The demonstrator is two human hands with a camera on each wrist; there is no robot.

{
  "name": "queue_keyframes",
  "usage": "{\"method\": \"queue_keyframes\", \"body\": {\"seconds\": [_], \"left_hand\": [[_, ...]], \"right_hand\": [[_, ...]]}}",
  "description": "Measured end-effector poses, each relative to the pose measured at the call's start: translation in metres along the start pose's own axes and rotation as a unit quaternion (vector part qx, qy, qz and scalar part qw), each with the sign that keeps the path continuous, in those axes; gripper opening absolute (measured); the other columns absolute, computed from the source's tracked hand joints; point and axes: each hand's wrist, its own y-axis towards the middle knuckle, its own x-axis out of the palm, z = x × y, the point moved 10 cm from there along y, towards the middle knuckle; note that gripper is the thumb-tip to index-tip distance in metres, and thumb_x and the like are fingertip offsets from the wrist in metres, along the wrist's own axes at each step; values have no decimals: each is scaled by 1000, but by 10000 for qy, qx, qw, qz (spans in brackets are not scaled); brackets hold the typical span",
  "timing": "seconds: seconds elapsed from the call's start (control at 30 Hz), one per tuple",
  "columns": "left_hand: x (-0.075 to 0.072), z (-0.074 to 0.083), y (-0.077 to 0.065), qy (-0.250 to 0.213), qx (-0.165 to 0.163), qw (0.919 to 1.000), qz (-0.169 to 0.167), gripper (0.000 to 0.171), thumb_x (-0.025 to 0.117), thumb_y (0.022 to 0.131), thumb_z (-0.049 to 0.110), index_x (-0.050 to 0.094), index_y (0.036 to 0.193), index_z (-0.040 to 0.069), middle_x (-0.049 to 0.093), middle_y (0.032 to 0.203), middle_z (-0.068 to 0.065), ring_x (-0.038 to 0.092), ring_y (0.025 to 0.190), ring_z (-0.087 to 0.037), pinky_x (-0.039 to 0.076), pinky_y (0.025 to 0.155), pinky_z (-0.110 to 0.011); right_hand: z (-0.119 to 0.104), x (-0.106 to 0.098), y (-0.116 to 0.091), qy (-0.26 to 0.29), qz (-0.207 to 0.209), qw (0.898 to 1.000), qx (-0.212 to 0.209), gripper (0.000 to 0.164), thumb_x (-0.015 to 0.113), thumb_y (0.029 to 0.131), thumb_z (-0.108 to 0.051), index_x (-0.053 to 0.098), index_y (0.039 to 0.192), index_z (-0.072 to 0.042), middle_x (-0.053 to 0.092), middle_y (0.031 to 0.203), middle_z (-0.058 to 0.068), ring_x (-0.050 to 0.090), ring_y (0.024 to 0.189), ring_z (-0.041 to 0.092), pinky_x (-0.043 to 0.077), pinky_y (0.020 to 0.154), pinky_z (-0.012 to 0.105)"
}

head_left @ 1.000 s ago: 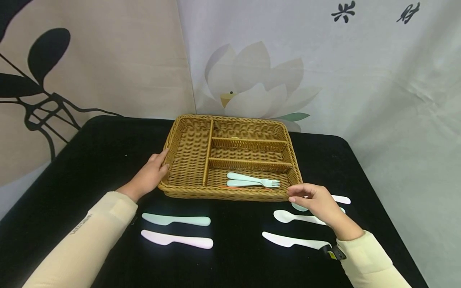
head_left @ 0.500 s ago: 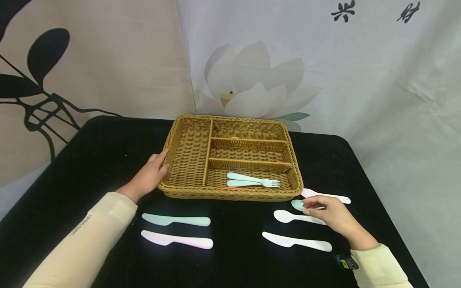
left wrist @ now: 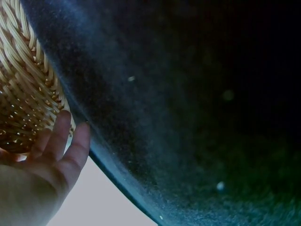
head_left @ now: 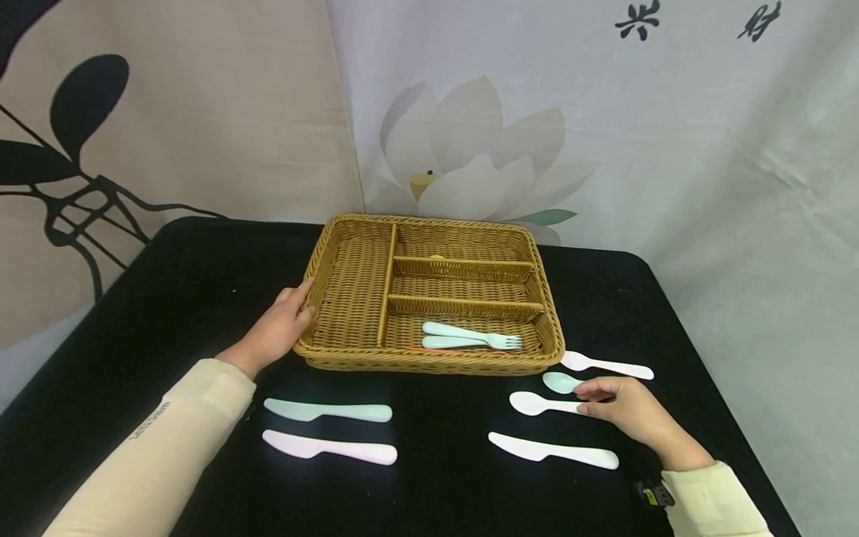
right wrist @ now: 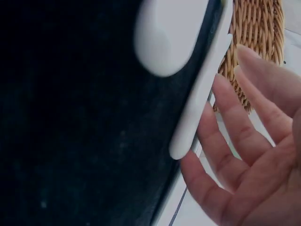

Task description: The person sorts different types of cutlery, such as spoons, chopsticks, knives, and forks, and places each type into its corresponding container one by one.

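Observation:
My left hand (head_left: 271, 335) rests against the left end of a brown wicker basket (head_left: 385, 321), its fingers (left wrist: 61, 134) extended along the woven side. Two pale green forks (head_left: 463, 335) lie in the front right compartment. To the right, my right hand (head_left: 627, 414) is low over the spoon handles, thumb and forefinger apart. A white spoon (head_left: 530, 403) has its handle end beneath that hand. Just behind it lies a pale green spoon (head_left: 558, 382), its handle covered by the fingers. In the right wrist view, loosely bent fingers (right wrist: 230, 117) lie alongside a white handle (right wrist: 193, 113).
A pale pink spoon (head_left: 604, 365) lies beyond the right hand, beside the basket's corner. In front are a white knife (head_left: 550, 451), a green knife (head_left: 329, 410) and a pink knife (head_left: 329, 446). Black cloth (head_left: 443, 485) covers the table; a printed curtain hangs behind.
My right hand has left the basket's front right corner and moved right and toward me, down to the spoons. The pink and green spoons show more now. My left hand stays put.

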Motion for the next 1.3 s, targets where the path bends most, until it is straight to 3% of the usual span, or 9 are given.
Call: {"method": "queue_keyframes", "body": {"seconds": [0.37,0.8,1.3], "left_hand": [[1,-1,0,23,-11,10000,-36,62,33,105,24,2,156,8,23,144,-26,38,121,-39,28,105,-64],[1,-1,0,16,-26,10000,-50,62,33,105,24,1,155,7,22,144,-26,38,122,-40,28,105,-64],[1,-1,-1,-31,-2,10000,-38,62,33,105,23,2,155,7,23,143,-26,38,121,-39,28,106,-64]], "right_hand": [[6,2,-2,-292,-61,9995,85,25,79,77,-10,74,101,-5,68,89,2,59,80,16,51,67,33],[-6,5,-5,-759,162,9964,-340,21,79,74,-1,75,92,-11,64,88,-1,56,79,14,49,68,34],[-11,0,-9,-840,235,9941,-646,16,74,79,0,73,87,-13,63,85,-3,54,77,13,48,64,30]]}}
